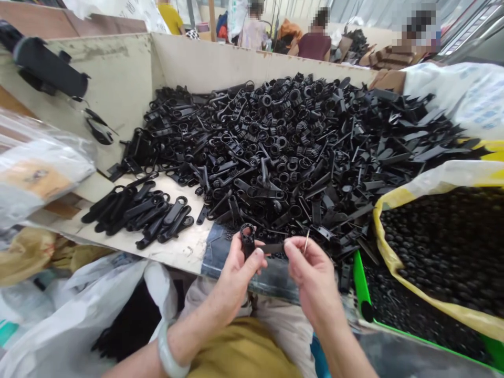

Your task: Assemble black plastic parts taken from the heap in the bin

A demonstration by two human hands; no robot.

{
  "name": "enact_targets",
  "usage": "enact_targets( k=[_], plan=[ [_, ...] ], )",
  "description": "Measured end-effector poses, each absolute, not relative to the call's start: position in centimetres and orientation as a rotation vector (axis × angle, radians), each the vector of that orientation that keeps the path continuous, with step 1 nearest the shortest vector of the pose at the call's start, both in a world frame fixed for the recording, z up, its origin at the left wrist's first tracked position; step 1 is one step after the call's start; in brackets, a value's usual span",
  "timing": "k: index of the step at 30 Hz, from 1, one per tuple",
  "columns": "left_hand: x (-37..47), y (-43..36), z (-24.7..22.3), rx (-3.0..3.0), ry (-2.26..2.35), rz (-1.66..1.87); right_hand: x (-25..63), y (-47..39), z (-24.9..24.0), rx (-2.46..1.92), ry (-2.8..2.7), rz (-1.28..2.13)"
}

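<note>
At the worktable, your left hand point(238, 270) grips a ring-topped black plastic part point(248, 240), its ring end rising at twelve o'clock above your curled fingers, thumb pressed along the three o'clock side. Your right hand point(313, 268) pinches the far end of a flat black strip point(273, 248) between thumb and forefinger; the strip runs toward nine o'clock to your left thumb, though whether it joins the part cannot be told. A thin pale stick point(306, 240) juts toward twelve o'clock from your right fingers. Heaped black plastic pieces point(271, 136) spread at twelve o'clock; a yellow-rimmed bag point(394, 265) sits at three.
</note>
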State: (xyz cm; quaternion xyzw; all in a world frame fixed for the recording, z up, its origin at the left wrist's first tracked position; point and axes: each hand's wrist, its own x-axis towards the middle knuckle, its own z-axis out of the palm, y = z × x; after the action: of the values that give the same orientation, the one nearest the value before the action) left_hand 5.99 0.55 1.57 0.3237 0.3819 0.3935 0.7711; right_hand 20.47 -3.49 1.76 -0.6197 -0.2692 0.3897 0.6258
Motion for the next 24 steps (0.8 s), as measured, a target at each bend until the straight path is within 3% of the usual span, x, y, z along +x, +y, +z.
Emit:
enact_targets(
  k=[5, 9, 24],
  plan=[
    [5.2, 0.6, 1.4, 0.719, 0.885, 0.853, 18.1, -6.3, 0.6, -1.571, -1.198, 0.496],
    [4.0, 0.5, 1.4, 0.659, 0.887, 0.822, 18.7, -6.7, 0.4, -1.439, -1.680, 0.178],
    [4.2, -0.7, 1.8, 0.329, 0.786, 0.906, 15.4, -6.1, 0.3, -1.448, -1.682, -0.180]
  ],
)
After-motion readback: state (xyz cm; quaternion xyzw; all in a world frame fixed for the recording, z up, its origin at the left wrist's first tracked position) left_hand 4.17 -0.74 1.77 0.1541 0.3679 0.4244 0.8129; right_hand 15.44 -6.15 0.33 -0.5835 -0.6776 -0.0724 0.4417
